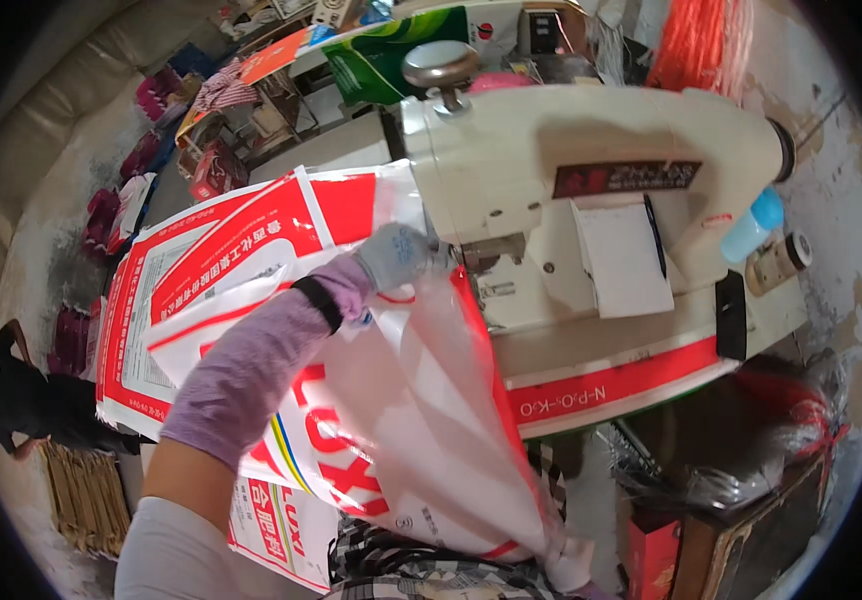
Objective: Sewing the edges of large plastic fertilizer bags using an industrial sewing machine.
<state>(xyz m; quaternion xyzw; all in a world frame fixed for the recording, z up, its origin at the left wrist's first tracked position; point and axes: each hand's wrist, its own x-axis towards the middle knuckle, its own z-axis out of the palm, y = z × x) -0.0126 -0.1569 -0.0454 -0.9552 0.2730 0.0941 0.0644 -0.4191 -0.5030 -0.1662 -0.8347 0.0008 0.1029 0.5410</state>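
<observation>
The gloved left hand [396, 258] has its fingertips closed on the upper corner of a red-and-white printed plastic sack [431, 400], just left of the industrial sewing machine [551, 140]. From those fingers the sack's long red edge [487, 365] slants down and rightward to its lower corner, where the gloved right hand [569, 566] touches it; whether that hand grips, I cannot tell. Of the 2 hands, the left is nearer the machine.

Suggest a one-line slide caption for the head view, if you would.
Gloved left hand on a red-and-white plastic sack beside a cream sewing machine.
</observation>
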